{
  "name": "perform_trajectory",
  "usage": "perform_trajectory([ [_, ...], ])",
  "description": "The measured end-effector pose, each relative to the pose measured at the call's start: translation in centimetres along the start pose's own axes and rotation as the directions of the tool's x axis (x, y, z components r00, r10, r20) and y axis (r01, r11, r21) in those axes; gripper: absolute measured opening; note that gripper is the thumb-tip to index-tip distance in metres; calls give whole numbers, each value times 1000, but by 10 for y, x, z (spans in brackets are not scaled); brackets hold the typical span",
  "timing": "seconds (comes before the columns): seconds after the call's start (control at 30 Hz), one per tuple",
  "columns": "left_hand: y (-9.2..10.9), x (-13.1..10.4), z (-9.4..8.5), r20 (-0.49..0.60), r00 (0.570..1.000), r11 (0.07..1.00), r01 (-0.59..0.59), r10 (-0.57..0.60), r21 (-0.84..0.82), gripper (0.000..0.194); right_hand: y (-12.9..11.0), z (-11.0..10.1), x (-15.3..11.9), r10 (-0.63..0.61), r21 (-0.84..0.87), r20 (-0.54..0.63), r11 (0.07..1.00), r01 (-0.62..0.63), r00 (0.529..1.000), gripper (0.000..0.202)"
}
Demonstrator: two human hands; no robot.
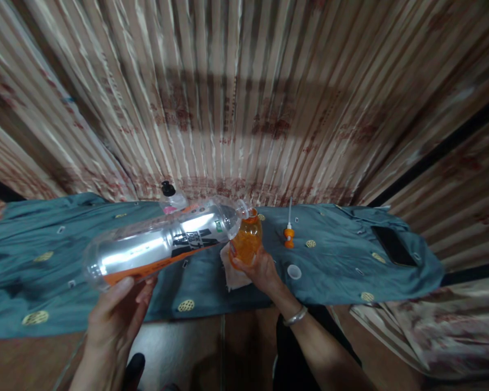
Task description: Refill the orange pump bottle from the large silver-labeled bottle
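My left hand [122, 304] is closed around the lower part of a large clear plastic drink bottle [163, 239] with a silver, orange and black label. The bottle is tilted, its mouth resting at or just above the opening of a small orange bottle [248, 239]. Wrapped around that orange bottle is my right hand [256, 266], with a bracelet on the wrist. Whether liquid is flowing between the two mouths I cannot tell. A folded cloth [234, 277] lies under the orange bottle. To its right lie an orange pump top [289, 236] with a pale tube and a white cap [294, 271].
A dark green patterned cloth [334, 271] covers the narrow table. Behind the large bottle stands a clear bottle with a black pump top [168, 188]. A black phone [392, 246] lies at the right end. Pleated curtains [236, 108] hang close behind the table.
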State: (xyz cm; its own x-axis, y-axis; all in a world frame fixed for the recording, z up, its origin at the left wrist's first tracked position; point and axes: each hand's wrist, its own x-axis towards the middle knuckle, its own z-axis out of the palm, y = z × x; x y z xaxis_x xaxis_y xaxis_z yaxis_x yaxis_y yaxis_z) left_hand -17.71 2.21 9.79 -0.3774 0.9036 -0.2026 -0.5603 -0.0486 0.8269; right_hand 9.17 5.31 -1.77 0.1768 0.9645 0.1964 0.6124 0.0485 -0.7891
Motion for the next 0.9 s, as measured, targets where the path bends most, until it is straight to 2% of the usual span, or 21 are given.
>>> perform_trajectory([
  [0.07,1,-1,2,-21,999,999,-32,33,44,46,-1,-1,0,-1,10,7,1000,0,1000,53],
  [0.17,0,2,-3,50,999,996,-21,17,90,44,2,-1,0,-8,21,8,1000,8,1000,52],
  [0.37,-5,9,-15,65,998,997,-17,12,78,42,6,1,0,-28,21,-1,999,28,1000,54],
  [0.53,-3,6,-13,73,997,999,-15,11,52,48,4,2,0,-7,-18,-13,1000,6,1000,53],
  [0.67,-3,6,-12,66,998,997,-17,12,69,43,4,2,0,13,5,-10,1000,-13,1000,55],
  [0.9,-6,9,-14,93,995,997,-32,25,66,48,2,-2,0,-9,-1,11,1000,9,1000,52],
])
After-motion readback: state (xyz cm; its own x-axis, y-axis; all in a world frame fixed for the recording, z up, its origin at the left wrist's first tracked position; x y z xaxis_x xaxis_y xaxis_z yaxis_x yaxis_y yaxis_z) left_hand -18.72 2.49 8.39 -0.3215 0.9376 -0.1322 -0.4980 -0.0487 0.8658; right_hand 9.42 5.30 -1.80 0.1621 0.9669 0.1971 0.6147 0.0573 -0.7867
